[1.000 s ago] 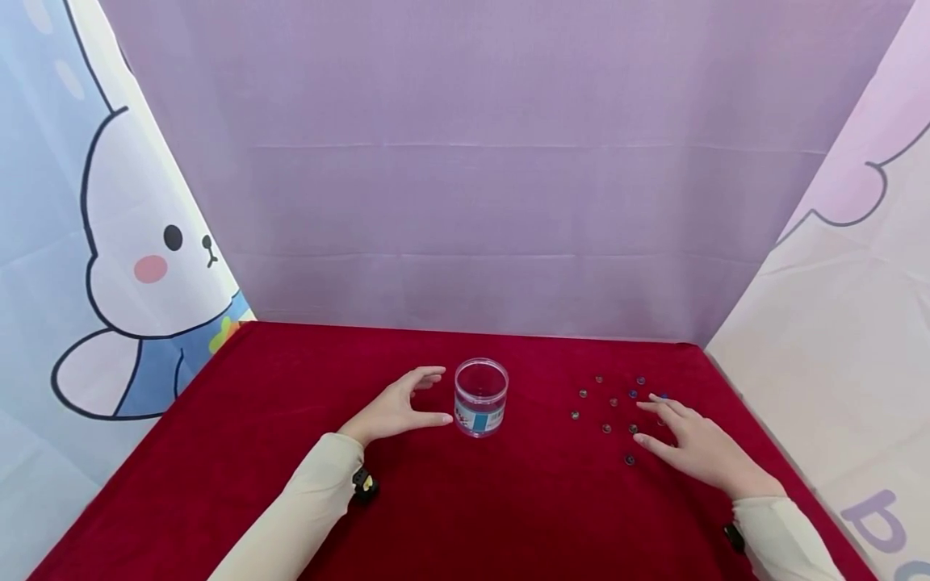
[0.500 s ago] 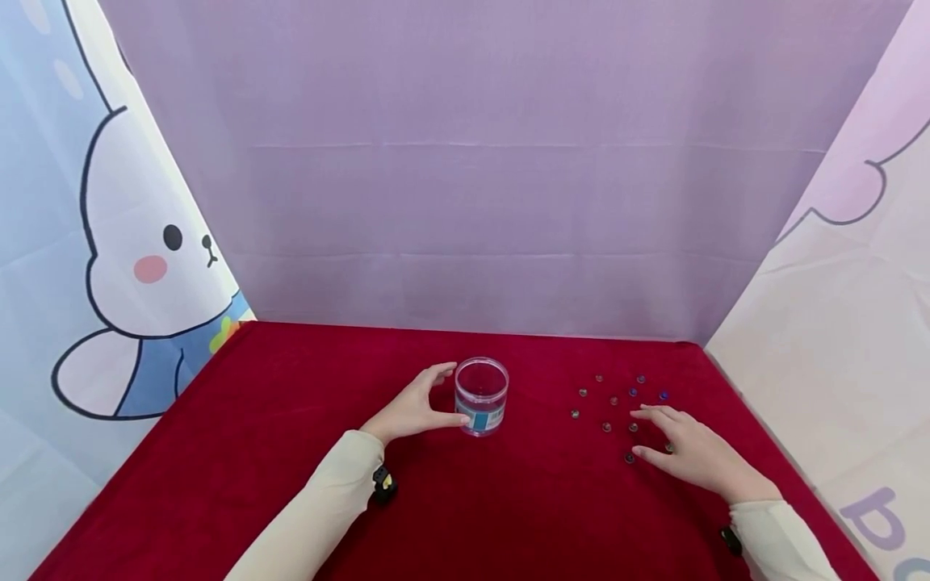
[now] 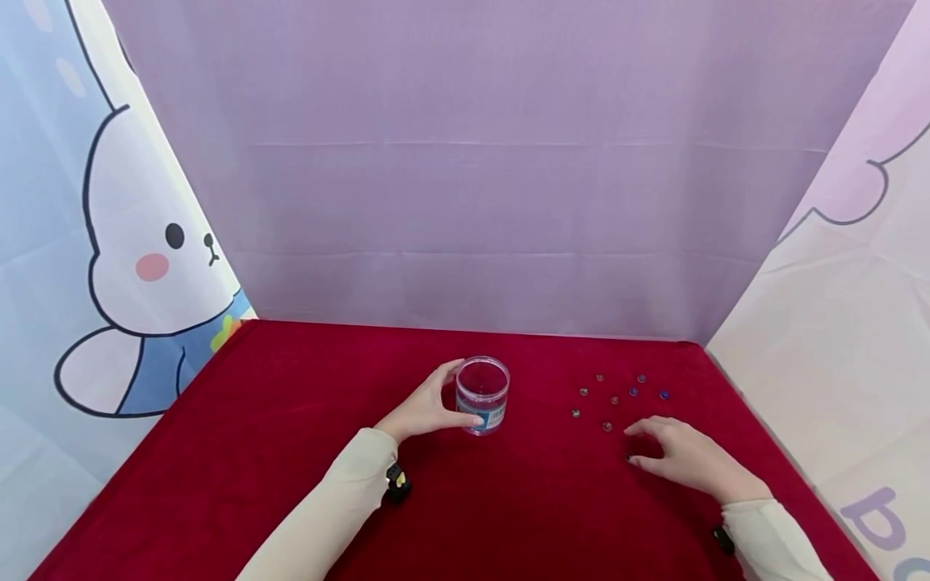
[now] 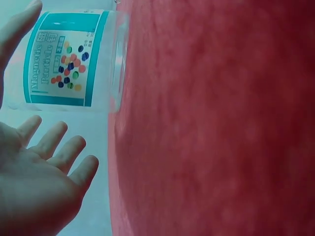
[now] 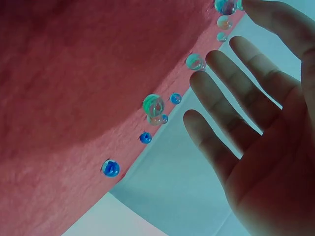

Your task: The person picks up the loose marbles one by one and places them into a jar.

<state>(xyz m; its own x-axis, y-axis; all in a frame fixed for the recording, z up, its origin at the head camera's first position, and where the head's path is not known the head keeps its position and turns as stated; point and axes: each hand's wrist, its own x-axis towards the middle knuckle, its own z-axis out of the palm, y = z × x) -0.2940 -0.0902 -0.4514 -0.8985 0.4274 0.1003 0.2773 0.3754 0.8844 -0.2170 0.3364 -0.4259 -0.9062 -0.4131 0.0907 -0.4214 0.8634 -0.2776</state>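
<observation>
We've got a red cloth (image 3: pixel 291 452) spread over the table, boxed in by a purple backdrop (image 3: pixel 472 186) at the back, a rabbit curtain (image 3: pixel 109 242) on the left and a pale curtain (image 3: pixel 835 307) on the right, so the sides are pretty closed off. Nothing sits between our two hands except bare cloth, and there's plenty of open red on the left half and along the near edge. The marbles (image 3: pixel 614 399) are scattered loosely on the right side of the cloth, well apart from the jar (image 3: pixel 482 395), most of them lying just beyond our right hand (image 3: pixel 686 460), with one tucked right by the fingertips. That hand rests low over the cloth with the fingers relaxed and spread, holding nothing; the right wrist view shows the open palm (image 5: pixel 266 147) with glassy blue and greenish marbles (image 5: pixel 153 104) strung out along the cloth next to the fingers. Our left hand (image 3: pixel 425 407) is cupped at the left side of the jar, thumb at the front near the label, fingers reaching round the back, though in the left wrist view the fingers (image 4: pixel 59 142) look straight with a gap to the jar wall (image 4: pixel 69 59), so not clamped on it. The jar is a small clear plastic tub, upright near the middle of the cloth, open on top, with a teal-edged label showing coloured dots.
</observation>
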